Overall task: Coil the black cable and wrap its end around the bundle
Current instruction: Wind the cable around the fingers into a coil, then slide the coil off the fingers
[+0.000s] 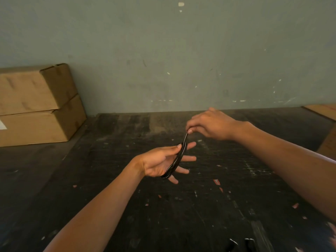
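Two closed cardboard boxes stand stacked at the far left of the dark, scratched table, against the grey-green wall, so what is inside them cannot be seen; another cardboard piece lies at the far right edge. Above the middle of the table, the left hand has its fingers spread open, and the coiled black cable lies across the palm, pressed by the thumb. The right hand is just above it, its fingers pinched closed on the cable's free end, which runs up tight from the bundle.
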`<state>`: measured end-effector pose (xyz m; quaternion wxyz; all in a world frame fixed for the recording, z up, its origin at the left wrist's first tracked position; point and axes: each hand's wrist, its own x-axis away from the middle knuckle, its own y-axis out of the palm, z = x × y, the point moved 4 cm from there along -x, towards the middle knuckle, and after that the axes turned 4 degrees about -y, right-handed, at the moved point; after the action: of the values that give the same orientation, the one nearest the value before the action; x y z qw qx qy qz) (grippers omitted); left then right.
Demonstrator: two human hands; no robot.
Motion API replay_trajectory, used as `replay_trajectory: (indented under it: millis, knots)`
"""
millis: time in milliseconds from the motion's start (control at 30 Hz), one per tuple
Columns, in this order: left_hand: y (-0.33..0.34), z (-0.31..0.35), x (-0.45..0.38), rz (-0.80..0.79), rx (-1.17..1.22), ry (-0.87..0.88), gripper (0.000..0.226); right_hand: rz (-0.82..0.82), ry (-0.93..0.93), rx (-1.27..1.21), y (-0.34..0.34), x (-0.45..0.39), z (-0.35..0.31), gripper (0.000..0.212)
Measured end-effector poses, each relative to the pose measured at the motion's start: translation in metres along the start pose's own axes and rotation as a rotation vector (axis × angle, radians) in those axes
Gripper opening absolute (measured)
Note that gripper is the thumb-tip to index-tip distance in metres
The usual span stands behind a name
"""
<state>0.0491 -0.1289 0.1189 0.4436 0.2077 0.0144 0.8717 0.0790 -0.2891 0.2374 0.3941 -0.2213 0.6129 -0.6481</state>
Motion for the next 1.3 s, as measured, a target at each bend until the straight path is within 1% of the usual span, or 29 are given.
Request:
replay_trajectory:
  millis: [67, 200, 333, 433, 500, 567, 633, 700, 800, 900, 1000, 1167, 1233, 1300]
  knots:
    - [0.005, 0.002, 0.003, -0.055, 0.02, 0.008, 0.047, 0.009, 0.041, -0.154, 0.006, 0.002, 0.008, 0.021]
    - [0.016, 0.01, 0.009, -0.169, 0.047, 0.066, 0.052, 0.053, 0.115, -0.574, 0.022, 0.005, 0.02, 0.018]
    - [0.026, 0.026, 0.014, -0.27, 0.093, 0.184, 0.057, 0.183, 0.26, -1.031, 0.05, 0.011, 0.02, 0.017]
    - [0.026, 0.037, 0.016, -0.282, 0.179, 0.293, 0.055, 0.261, 0.374, -1.317, 0.075, 0.017, 0.012, 0.018]
    - [0.024, 0.041, 0.017, -0.265, 0.272, 0.369, 0.055, 0.309, 0.41, -1.446, 0.087, 0.018, 0.003, 0.019]
    - [0.021, 0.045, 0.019, -0.216, 0.368, 0.459, 0.048, 0.387, 0.448, -1.559, 0.095, 0.017, -0.007, 0.016]
    - [0.017, 0.047, 0.02, -0.143, 0.452, 0.536, 0.036, 0.461, 0.49, -1.63, 0.098, 0.016, -0.018, 0.019]
    - [0.012, 0.049, 0.021, -0.072, 0.519, 0.578, 0.029, 0.517, 0.516, -1.663, 0.101, 0.014, -0.028, 0.02]
    - [0.008, 0.051, 0.022, -0.029, 0.631, 0.628, 0.03, 0.586, 0.561, -1.706, 0.104, 0.014, -0.04, 0.015]
    - [0.003, 0.05, 0.02, 0.028, 0.743, 0.682, 0.031, 0.655, 0.604, -1.762, 0.104, 0.013, -0.05, 0.016]
    - [-0.002, 0.046, 0.018, 0.101, 0.829, 0.73, 0.036, 0.709, 0.622, -1.767, 0.101, 0.013, -0.057, 0.018]
    - [-0.004, 0.04, 0.016, 0.257, 0.888, 0.81, 0.04, 0.7, 0.614, -1.689, 0.098, 0.014, -0.068, 0.027]
    - [-0.004, 0.037, 0.014, 0.295, 0.915, 0.842, 0.039, 0.702, 0.616, -1.664, 0.098, 0.014, -0.069, 0.027]
    - [-0.003, 0.033, 0.013, 0.326, 0.932, 0.86, 0.038, 0.713, 0.635, -1.69, 0.1, 0.014, -0.069, 0.028]
